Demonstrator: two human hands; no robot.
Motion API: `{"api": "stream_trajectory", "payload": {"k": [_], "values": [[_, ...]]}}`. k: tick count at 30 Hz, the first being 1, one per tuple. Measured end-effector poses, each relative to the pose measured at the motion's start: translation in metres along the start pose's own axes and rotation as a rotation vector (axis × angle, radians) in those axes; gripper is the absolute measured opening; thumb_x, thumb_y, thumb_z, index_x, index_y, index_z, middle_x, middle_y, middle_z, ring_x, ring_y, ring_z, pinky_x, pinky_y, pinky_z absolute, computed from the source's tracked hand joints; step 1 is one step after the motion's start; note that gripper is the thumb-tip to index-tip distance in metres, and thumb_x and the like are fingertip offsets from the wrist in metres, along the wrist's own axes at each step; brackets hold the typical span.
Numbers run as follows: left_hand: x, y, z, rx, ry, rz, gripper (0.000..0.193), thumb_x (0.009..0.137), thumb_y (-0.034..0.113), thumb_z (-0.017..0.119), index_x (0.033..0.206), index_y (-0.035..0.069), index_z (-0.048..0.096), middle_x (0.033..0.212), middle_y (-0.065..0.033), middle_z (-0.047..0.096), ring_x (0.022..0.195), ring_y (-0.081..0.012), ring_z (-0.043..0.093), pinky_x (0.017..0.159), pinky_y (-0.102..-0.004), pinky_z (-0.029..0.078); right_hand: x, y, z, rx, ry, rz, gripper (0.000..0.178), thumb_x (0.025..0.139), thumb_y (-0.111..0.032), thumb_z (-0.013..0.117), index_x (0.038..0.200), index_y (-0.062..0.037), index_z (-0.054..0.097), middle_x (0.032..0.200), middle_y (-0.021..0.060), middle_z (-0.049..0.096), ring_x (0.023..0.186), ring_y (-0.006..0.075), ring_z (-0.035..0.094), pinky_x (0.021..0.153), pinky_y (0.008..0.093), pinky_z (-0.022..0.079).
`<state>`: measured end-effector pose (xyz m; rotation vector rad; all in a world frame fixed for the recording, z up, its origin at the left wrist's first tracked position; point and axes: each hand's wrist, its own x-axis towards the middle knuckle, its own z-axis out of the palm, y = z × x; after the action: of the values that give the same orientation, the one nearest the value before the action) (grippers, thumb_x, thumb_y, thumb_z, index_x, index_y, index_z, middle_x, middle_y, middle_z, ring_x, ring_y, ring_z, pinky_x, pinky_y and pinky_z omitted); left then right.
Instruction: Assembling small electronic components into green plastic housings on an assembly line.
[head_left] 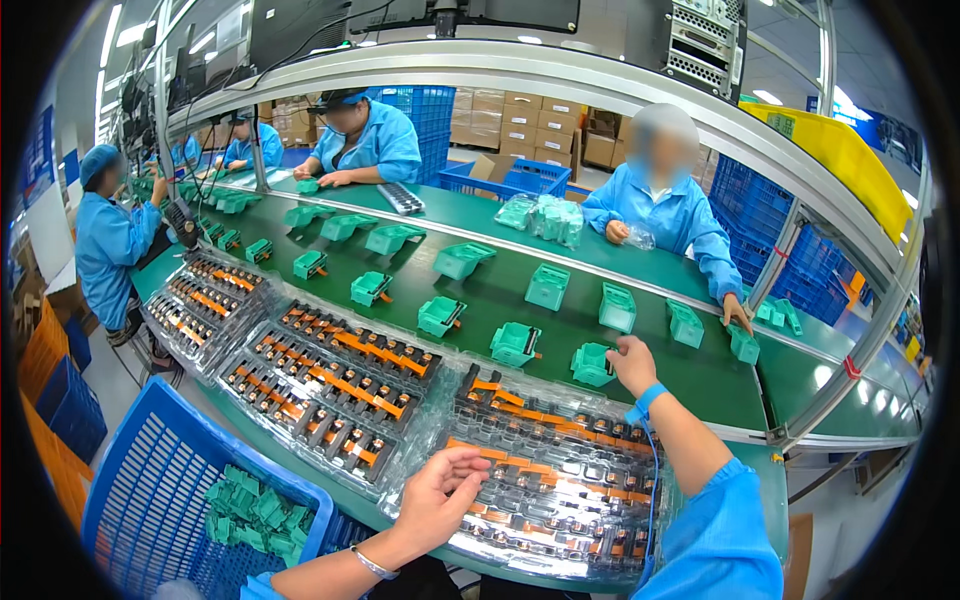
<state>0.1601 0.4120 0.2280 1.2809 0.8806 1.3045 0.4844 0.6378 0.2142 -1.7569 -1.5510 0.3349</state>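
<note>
My right hand [634, 366] reaches onto the green belt, its fingers closed at the right edge of a green plastic housing [591, 365]. The fingertips partly hide that side of the housing. My left hand [441, 497] hovers over a clear plastic tray [560, 570], fingers loosely bent and apart, with nothing visible in it. Rows of small black parts with orange strips [540, 470] fill this tray. Left of the right hand, another green housing [515, 344] holds a dark part with an orange tab. A blue band with a cord circles my right wrist.
More loaded trays [330, 390] lie to the left. A blue basket [130, 440] holds loose green pieces [258, 512]. Several green housings [547, 287] line the belt's far side. Across it, a co-worker's hand [738, 314] touches a housing [744, 345]. A metal post [850, 330] stands right.
</note>
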Motion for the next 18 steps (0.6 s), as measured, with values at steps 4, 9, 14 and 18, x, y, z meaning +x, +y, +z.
{"api": "stream_trajectory", "payload": {"k": [4, 9, 14, 18], "values": [[-0.009, 0.005, -0.002, 0.009, 0.052, 0.009, 0.024, 0.088, -0.002, 0.05, 0.112, -0.002, 0.046, 0.107, -0.0134, 0.057, 0.096, -0.0175, 0.058, 0.085, -0.0288, 0.049, -0.053, -0.096, 0.001, 0.449, -0.435, -0.161, 0.019, 0.083, -0.012, 0.062, 0.098, -0.0003, 0.062, 0.088, 0.0055, 0.064, 0.074, 0.0138, 0.06, 0.066, 0.0276, 0.049], [-0.023, 0.034, -0.012, -0.079, 0.059, 0.071, 0.019, 0.089, -0.002, 0.05, 0.108, -0.003, 0.051, 0.102, -0.0113, 0.06, 0.093, -0.0159, 0.061, 0.082, -0.0272, 0.05, -0.129, -0.15, 0.014, -0.04, -0.558, -0.658, 0.031, 0.082, -0.019, 0.063, 0.11, -0.005, 0.06, 0.091, 0.0121, 0.064, 0.083, 0.0229, 0.062, 0.074, 0.0336, 0.049], [-0.07, 0.085, -0.106, 0.179, 0.294, 0.213, 0.013, 0.089, -0.003, 0.05, 0.101, -0.001, 0.054, 0.097, -0.0102, 0.061, 0.088, -0.0163, 0.06, 0.079, -0.0308, 0.051, -0.123, -0.155, 0.043, -0.084, -0.62, -0.695, 0.036, 0.082, -0.028, 0.062, 0.114, -0.0097, 0.058, 0.1, 0.0162, 0.061, 0.095, 0.0334, 0.057, 0.08, 0.0416, 0.046], [-0.153, 0.069, -0.217, 0.294, 0.816, 0.16, 0.015, 0.089, 0.004, 0.051, 0.103, 0.001, 0.052, 0.095, -0.0088, 0.061, 0.082, -0.0164, 0.06, 0.073, -0.0292, 0.051, -0.118, -0.154, 0.053, 0.049, -0.6, -0.511, 0.029, 0.079, -0.015, 0.066, 0.104, -0.0015, 0.059, 0.082, 0.0105, 0.063, 0.076, 0.0187, 0.06, 0.068, 0.0311, 0.048]]}}
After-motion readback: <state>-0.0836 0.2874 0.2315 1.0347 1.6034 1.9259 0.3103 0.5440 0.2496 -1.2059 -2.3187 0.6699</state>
